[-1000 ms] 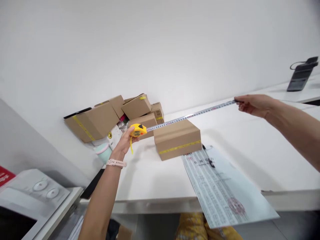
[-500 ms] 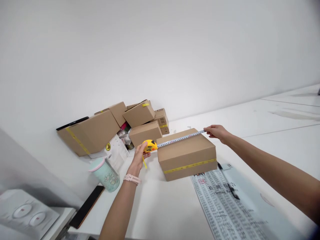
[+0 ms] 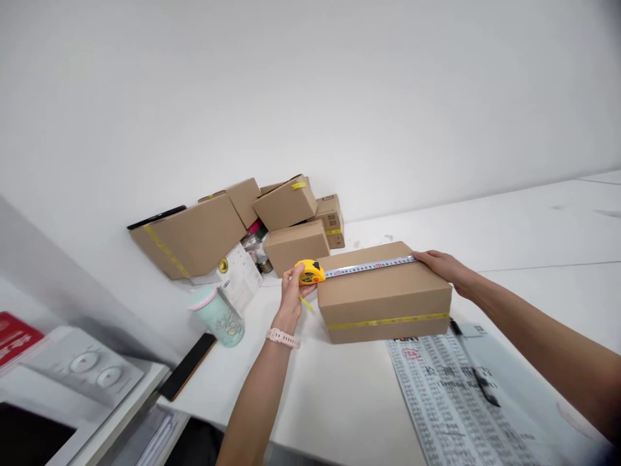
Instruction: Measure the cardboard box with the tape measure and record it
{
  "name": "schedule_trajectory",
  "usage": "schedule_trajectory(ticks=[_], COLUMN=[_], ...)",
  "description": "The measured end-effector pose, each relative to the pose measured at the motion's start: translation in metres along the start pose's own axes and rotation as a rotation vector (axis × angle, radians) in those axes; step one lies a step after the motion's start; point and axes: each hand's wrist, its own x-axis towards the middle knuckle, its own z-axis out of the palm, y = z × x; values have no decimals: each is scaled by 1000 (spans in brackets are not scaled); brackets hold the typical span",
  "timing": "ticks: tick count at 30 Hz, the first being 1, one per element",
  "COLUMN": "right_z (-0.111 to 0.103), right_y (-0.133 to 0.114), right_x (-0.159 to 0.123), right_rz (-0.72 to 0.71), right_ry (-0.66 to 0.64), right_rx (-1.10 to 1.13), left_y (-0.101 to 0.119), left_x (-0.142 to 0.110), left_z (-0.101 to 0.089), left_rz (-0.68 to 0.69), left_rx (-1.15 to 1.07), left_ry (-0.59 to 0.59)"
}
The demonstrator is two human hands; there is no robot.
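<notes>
A brown cardboard box point(image 3: 383, 294) with a yellow tape strip along its front lies on the white table. My left hand point(image 3: 292, 291) is closed around a yellow tape measure point(image 3: 310, 272) at the box's left edge, its yellow strap hanging below. The white blade point(image 3: 369, 266) runs across the box's top face to the right edge. There my right hand point(image 3: 444, 268) pinches the blade's end against the box, its lower fingers hidden behind the box's right side.
Several cardboard boxes point(image 3: 194, 236) are piled against the wall at the back left. A mint tumbler point(image 3: 220, 317) stands before them, near a dark flat bar point(image 3: 188, 367). A printed report sheet point(image 3: 436, 395) with a black pen point(image 3: 485, 388) lies at front right.
The view has shifted, so the scene sits further right. My right hand has come down from beside the box onto its right edge, and the blade now lies flatter on the top.
</notes>
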Motion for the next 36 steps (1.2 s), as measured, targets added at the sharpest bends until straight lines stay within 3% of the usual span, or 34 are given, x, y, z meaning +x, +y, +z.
schedule_trajectory(ticks=[6, 10, 20, 28, 33, 36], right_z=[0, 1, 3, 0, 0, -6], right_y=[2, 3, 0, -6, -8, -15], right_x=[3, 3, 2, -8, -7, -2], right_rz=[47, 82, 96, 139, 30, -31], right_ry=[3, -2, 6, -22, 60, 104], right_rx=[-11, 4, 4, -44, -233, -332], left_y=[6, 11, 13, 12, 14, 25], left_x=[9, 8, -13, -14, -18, -38], left_z=[-28, -39, -39, -39, -36, -31], left_rz=[-23, -53, -87, -120, -102, -68], left_rx=[-48, -44, -40, -22, -9, -10], left_ry=[85, 82, 75, 67, 38, -39])
